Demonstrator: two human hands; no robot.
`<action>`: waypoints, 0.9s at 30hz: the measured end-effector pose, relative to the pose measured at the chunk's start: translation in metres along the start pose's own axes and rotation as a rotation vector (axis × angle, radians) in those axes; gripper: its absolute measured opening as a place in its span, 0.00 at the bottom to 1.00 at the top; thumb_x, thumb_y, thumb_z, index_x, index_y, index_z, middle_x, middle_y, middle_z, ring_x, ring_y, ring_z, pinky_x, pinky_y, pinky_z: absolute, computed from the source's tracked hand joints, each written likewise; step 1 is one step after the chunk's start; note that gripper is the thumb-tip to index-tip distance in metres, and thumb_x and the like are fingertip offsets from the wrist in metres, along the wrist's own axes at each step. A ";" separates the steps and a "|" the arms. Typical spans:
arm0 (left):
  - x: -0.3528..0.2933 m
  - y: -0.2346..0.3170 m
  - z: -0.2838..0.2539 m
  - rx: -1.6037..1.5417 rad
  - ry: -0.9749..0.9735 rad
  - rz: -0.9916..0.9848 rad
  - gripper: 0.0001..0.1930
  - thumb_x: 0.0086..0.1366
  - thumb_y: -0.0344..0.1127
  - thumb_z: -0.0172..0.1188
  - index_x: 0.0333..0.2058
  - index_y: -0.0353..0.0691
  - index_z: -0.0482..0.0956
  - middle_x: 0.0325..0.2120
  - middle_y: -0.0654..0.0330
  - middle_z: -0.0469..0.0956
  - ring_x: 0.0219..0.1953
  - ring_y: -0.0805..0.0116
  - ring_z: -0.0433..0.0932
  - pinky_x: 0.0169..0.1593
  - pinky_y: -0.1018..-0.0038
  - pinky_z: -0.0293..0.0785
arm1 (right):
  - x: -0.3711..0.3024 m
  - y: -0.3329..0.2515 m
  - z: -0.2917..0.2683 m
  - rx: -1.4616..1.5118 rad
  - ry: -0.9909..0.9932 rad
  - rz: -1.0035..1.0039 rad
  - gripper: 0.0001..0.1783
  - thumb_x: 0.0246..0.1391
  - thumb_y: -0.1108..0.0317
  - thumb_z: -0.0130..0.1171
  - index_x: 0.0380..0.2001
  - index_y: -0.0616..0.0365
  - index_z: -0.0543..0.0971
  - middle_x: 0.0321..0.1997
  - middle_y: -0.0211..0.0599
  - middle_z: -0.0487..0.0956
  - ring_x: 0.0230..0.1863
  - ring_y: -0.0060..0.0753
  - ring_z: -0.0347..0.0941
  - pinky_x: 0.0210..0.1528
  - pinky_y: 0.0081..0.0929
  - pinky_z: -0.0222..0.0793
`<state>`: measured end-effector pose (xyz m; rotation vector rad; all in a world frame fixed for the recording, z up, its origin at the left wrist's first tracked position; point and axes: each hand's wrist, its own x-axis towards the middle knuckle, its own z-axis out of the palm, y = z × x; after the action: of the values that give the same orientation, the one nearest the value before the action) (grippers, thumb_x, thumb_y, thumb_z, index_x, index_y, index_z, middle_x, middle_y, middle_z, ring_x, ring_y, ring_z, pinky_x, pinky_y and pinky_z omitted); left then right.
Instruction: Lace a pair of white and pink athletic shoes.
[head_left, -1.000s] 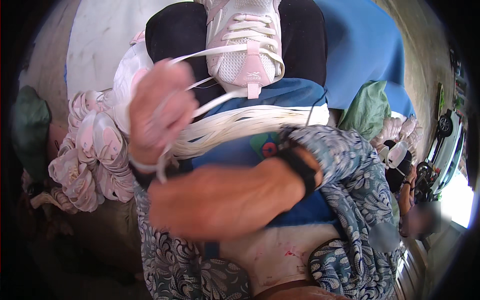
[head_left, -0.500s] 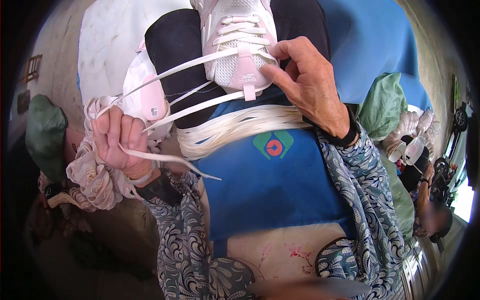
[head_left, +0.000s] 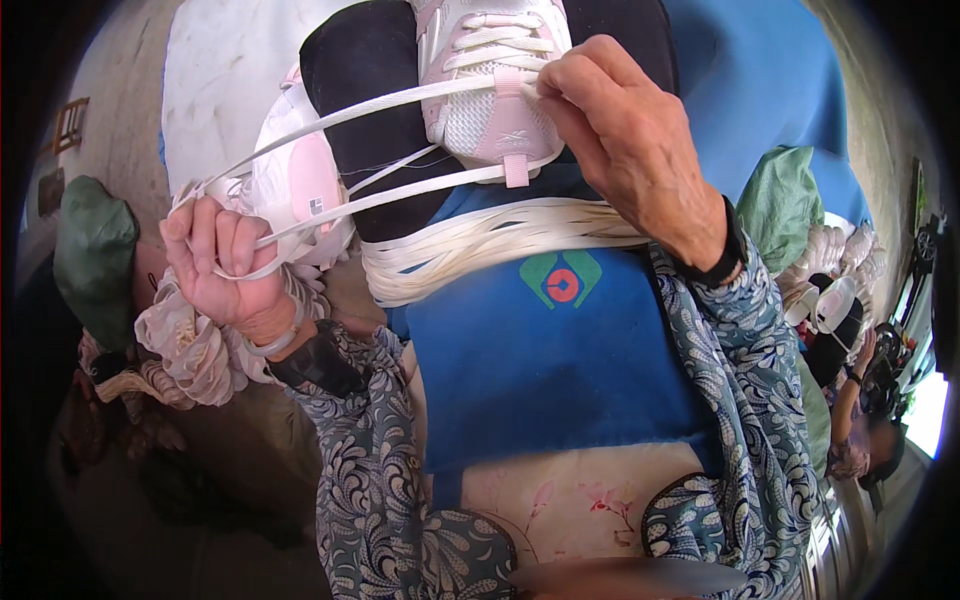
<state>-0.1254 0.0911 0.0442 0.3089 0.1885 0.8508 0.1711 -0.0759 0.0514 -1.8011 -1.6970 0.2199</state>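
My left hand [head_left: 232,268] is closed around several flat white laces [head_left: 330,205] and holds them taut out to the left. The laces run across to a pink and white sneaker [head_left: 492,75] on a foot propped in front of me. My right hand [head_left: 630,145] pinches the laces at the sneaker's right side. A thick bundle of white laces [head_left: 490,245] lies across the top of a blue apron [head_left: 550,370] on my lap. A second pink and white sneaker [head_left: 300,190] sits behind the taut laces.
A heap of pale cloth pieces [head_left: 185,350] lies at the left beside a dark green bag [head_left: 95,255]. A green bag [head_left: 780,205] and more white items [head_left: 830,265] sit at the right. Blue sheeting [head_left: 760,80] and a white sheet [head_left: 225,80] cover the ground ahead.
My left hand has drawn the laces tighter toward the left. My right hand has moved from my lap up to the sneaker and taken hold of the laces there.
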 end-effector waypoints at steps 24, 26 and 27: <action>0.003 0.029 -0.020 0.012 0.188 0.097 0.09 0.67 0.37 0.54 0.34 0.38 0.76 0.31 0.58 0.65 0.35 0.67 0.62 0.43 0.68 0.62 | 0.009 0.025 -0.042 -0.418 -0.279 -0.419 0.21 0.46 0.75 0.62 0.46 0.55 0.76 0.29 0.32 0.76 0.25 0.32 0.74 0.26 0.25 0.68; 0.001 0.040 -0.026 0.028 0.228 0.137 0.09 0.67 0.37 0.54 0.33 0.39 0.77 0.35 0.56 0.67 0.40 0.63 0.63 0.49 0.62 0.60 | 0.008 0.036 -0.043 -0.422 -0.294 -0.454 0.22 0.44 0.76 0.63 0.46 0.57 0.76 0.33 0.32 0.76 0.25 0.32 0.73 0.26 0.26 0.68; 0.001 0.047 -0.030 0.042 0.262 0.172 0.08 0.66 0.37 0.54 0.32 0.40 0.77 0.38 0.54 0.68 0.45 0.60 0.64 0.56 0.57 0.58 | 0.004 0.040 -0.037 -0.396 -0.191 -0.458 0.19 0.46 0.72 0.60 0.45 0.53 0.76 0.33 0.29 0.74 0.23 0.29 0.72 0.25 0.25 0.67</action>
<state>-0.1665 0.1270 0.0320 0.2542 0.4287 1.0584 0.2251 -0.0831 0.0594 -1.6293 -2.3680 -0.1586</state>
